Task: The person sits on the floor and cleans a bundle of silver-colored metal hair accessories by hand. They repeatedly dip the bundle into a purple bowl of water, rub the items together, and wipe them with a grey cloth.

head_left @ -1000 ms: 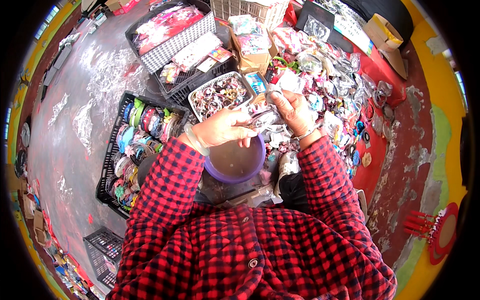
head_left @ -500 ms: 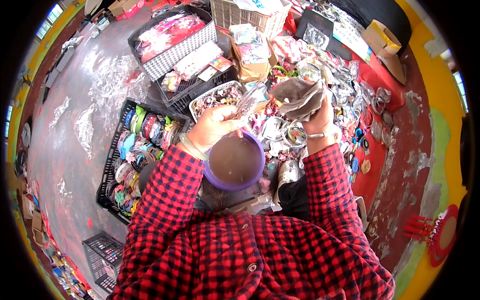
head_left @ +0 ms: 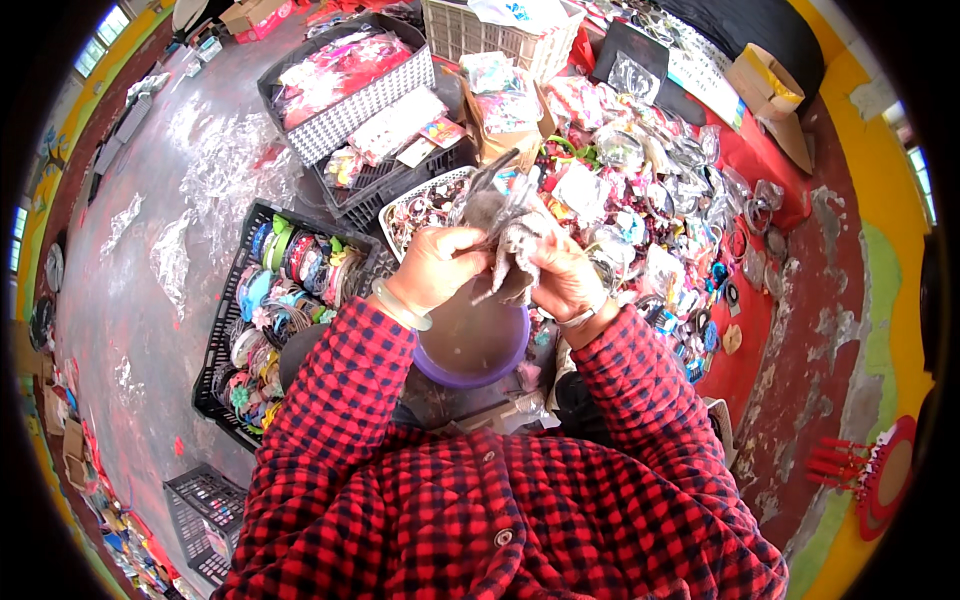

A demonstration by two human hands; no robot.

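My left hand [head_left: 438, 268] pinches a dark, shiny curved piece [head_left: 492, 176], perhaps a headband; the cloth and my fingers cover much of it, so its kind is unclear. My right hand [head_left: 568, 272] is closed on a crumpled grey cloth [head_left: 520, 255], which is wrapped against that piece between both hands. Below them a purple basin [head_left: 470, 381] holds murky brownish water. The hands and cloth hang over its far rim.
On the left, a black crate [head_left: 215, 375] is packed with colourful headbands. A white basket [head_left: 390, 232] of small accessories stands behind the basin. To the right spreads a heap of plastic-wrapped trinkets [head_left: 625, 150] on red cloth. Stacked crates [head_left: 370, 110] stand at the back.
My right hand has moved left and down with the grey cloth, bringing it onto the piece in my left hand. The left hand has shifted slightly right.
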